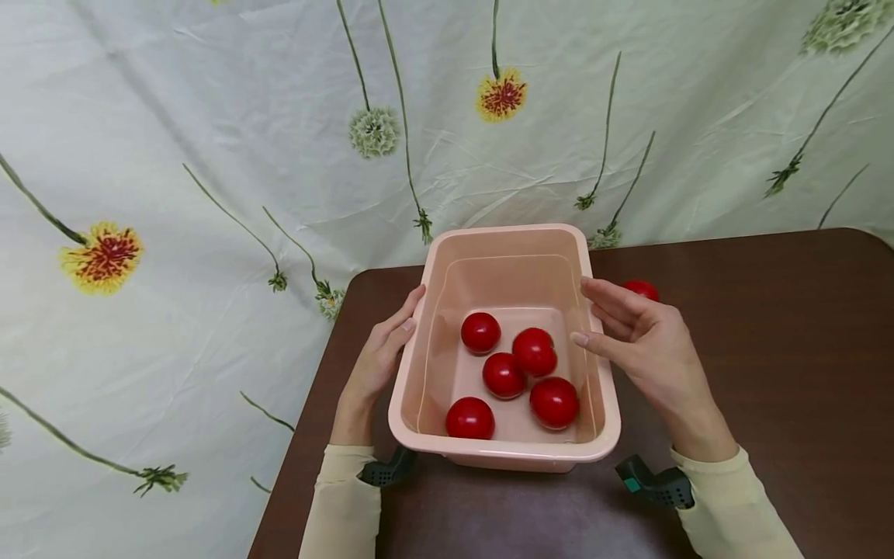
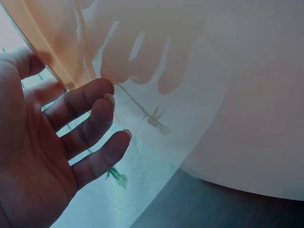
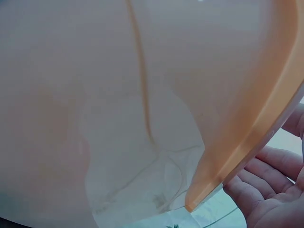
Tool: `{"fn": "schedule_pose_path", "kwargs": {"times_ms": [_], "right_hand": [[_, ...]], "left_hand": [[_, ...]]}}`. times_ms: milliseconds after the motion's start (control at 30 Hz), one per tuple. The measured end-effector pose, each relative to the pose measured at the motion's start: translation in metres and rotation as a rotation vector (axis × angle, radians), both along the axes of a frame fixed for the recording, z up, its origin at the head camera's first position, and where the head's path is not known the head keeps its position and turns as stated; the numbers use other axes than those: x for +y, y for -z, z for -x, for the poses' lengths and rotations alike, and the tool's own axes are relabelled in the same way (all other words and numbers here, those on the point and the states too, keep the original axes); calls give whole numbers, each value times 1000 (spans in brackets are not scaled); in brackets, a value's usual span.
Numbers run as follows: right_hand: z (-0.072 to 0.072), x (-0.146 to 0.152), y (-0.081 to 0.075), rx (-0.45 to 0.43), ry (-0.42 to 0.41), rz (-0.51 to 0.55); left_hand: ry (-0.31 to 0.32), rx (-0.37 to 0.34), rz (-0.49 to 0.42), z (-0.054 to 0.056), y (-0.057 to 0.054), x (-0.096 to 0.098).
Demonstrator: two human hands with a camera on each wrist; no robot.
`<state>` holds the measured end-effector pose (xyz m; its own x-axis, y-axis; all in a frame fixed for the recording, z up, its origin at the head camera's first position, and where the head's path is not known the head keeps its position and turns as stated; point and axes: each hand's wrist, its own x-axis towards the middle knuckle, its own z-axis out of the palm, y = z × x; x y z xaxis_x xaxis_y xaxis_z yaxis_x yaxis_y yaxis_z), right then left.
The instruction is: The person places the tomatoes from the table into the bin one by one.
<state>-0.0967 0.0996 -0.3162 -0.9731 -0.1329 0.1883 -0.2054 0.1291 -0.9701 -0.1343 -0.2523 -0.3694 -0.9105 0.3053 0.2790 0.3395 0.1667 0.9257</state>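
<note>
A pink plastic tub (image 1: pixel 510 449) stands between my two hands, its long sides running away from me. Several red tomatoes (image 1: pixel 555 403) lie loose on its floor. At the tub's left side my left hand (image 1: pixel 375 359) has its fingers extended along the outer wall, just under the rim; the left wrist view shows the fingers (image 2: pixel 95 114) slightly bent and mirrored in the glossy wall. My right hand (image 1: pixel 646 341) is at the right rim, thumb over the edge and fingers loosely extended outside. Another tomato (image 1: pixel 639 289) shows partly behind the right hand.
A dark brown table (image 1: pixel 782 349) with rounded corners lies under the tub. Behind it and to the left hangs a pale cloth (image 1: pixel 230 101) printed with flowers. Both wrists wear black straps with devices (image 1: pixel 656 483).
</note>
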Motion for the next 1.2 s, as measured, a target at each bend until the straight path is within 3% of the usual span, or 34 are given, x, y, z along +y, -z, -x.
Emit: {"fn": "schedule_pose_path", "kwargs": {"times_ms": [400, 567, 767, 967, 1200], "right_hand": [[1, 2, 0, 13, -23, 17], [2, 4, 1, -10, 4, 34], [15, 16, 12, 24, 92, 180], [29, 32, 27, -19, 175, 300], [38, 36, 39, -70, 238, 180]], "left_hand": [[-21, -2, 14, -1, -2, 1], [-23, -4, 17, 0, -1, 0], [-17, -5, 8, 1, 0, 1], [-12, -9, -5, 2, 0, 2], [-17, -9, -7, 1, 0, 2]]}}
